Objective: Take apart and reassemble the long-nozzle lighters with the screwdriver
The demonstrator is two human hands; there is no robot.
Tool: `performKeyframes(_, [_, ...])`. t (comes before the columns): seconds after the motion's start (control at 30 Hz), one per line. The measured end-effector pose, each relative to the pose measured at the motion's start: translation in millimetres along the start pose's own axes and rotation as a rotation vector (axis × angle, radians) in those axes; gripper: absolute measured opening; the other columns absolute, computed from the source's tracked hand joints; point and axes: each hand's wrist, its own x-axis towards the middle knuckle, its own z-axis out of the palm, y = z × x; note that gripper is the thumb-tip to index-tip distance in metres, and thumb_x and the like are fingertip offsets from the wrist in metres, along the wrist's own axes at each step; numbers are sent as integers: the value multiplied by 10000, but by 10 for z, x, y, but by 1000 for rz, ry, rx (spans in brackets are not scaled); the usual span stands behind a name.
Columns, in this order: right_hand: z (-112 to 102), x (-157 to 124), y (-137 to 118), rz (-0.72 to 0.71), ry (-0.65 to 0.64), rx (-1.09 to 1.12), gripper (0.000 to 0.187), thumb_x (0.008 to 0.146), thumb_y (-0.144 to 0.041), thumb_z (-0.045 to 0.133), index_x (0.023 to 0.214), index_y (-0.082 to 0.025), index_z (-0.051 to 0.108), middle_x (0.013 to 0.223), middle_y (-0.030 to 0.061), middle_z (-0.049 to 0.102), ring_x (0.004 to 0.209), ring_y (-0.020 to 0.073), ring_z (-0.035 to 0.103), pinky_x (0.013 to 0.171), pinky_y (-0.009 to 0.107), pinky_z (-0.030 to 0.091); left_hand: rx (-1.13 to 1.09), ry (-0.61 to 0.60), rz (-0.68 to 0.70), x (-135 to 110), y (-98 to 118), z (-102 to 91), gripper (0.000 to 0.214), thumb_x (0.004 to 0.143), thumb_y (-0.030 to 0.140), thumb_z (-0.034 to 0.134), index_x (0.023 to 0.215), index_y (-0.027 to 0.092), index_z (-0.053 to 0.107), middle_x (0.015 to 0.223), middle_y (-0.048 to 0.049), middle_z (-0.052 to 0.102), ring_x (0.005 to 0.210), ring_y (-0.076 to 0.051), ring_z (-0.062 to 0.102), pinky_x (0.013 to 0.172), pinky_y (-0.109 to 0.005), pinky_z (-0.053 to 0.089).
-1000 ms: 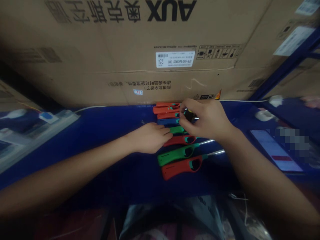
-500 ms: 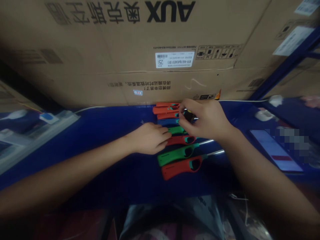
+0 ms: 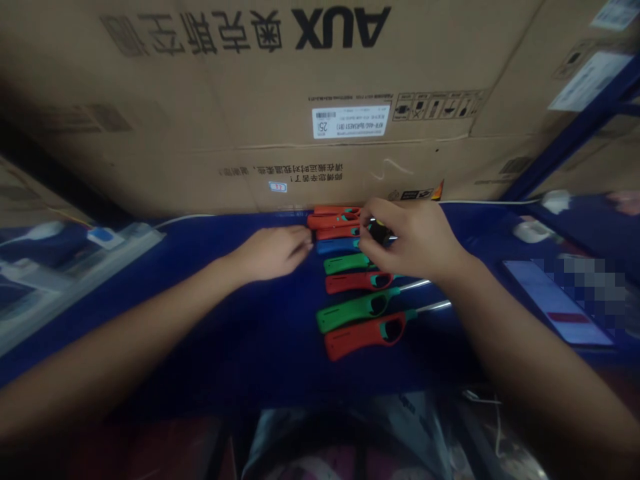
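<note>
An upside-down AUX carton [image 3: 225,100] stands along the back edge of the bench [image 3: 240,347]; its contents are out of sight. Below the front edge sits a dim bag-like container [image 3: 420,427] with something pinkish inside, too dark to identify.

A row of gas lighters [image 3: 357,311], orange, blue, green and red, runs from the back edge towards the front edge, handles pointing to the left edge. The right hand [image 3: 415,237] pinches a small black-and-yellow object [image 3: 382,233] over the rear lighters, hiding their nozzles. The left hand [image 3: 275,255], blurred, has its fingers bent beside the rear handle ends; whether it touches or grips anything cannot be told.

Towards the right edge lies a phone [image 3: 555,303], with pixelation beside it.
</note>
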Motion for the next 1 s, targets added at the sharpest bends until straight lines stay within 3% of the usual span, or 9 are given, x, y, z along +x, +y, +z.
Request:
performKeyframes(0.2, [1,8,3,-15,1,9,237,824,-300,483,830,-162,675,665,43,690,594,178,631,565,282,394,-116,-38,-131,-157,-540,217,202,953,366,472,949,212,602,950,-35,640,793,-183,619,672,-282,442])
performKeyframes(0.4, [5,-1,17,-13,20,16,205,787,-287,514,844,-173,674,674,34,697,582,167,614,542,274,365,-231,50,-234,-216,-572,266,279,888,464,589,971,199,618,807,-1,605,680,-148,565,609,-254,401])
performKeyframes(0.47, [4,-2,18,-11,20,17,192,780,-289,521,840,-180,668,677,28,699,577,165,609,535,273,351,-263,119,-220,-232,-465,219,315,868,487,618,978,192,619,825,-3,609,691,-147,571,646,-269,433])
performKeyframes(0.57, [-1,0,16,-5,15,16,182,778,-292,523,836,-187,660,691,26,707,574,166,607,533,275,343,-326,178,-79,-305,-121,128,362,864,522,632,1026,198,623,940,-31,637,833,-174,615,761,-307,488])
performKeyframes(0.7, [-8,2,13,5,14,14,177,781,-303,530,836,-190,654,674,26,700,562,168,598,535,277,341,-369,121,120,-489,519,80,552,824,590,660,1234,225,597,1202,-84,637,1091,-244,606,948,-386,503])
performKeyframes(0.8, [-11,5,6,8,-3,6,200,799,-315,516,848,-185,660,668,30,697,561,164,592,531,273,335,-292,118,179,-612,876,172,699,826,639,632,1390,240,521,1385,-98,582,1233,-300,556,1040,-469,474])
performKeyframes(1.0, [-11,12,-13,2,26,-24,210,812,-312,506,841,-181,668,657,32,694,557,164,595,525,269,327,-207,95,270,-648,1086,436,470,1004,367,464,1422,156,501,1503,-114,500,1397,-271,452,1128,-427,450])
